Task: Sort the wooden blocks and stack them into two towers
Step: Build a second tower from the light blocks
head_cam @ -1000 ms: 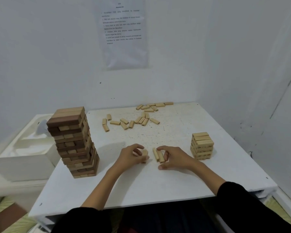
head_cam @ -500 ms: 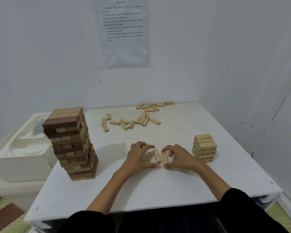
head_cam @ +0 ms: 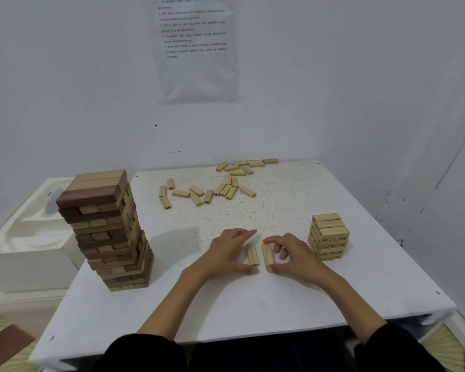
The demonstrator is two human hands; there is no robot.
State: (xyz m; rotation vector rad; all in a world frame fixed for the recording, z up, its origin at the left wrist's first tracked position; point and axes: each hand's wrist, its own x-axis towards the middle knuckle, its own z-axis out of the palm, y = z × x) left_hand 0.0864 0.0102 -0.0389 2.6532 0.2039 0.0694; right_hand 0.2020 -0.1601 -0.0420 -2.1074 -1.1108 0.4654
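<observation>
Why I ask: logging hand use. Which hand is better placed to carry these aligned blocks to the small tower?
Likely the right hand: it pinches the blocks beside the small tower; the left hand is farther.

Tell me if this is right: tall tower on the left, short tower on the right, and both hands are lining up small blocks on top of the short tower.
Not quite. The head view shows the small blocks lying on the table between the left hand and right hand, not on the short tower. The rest is right.
</observation>
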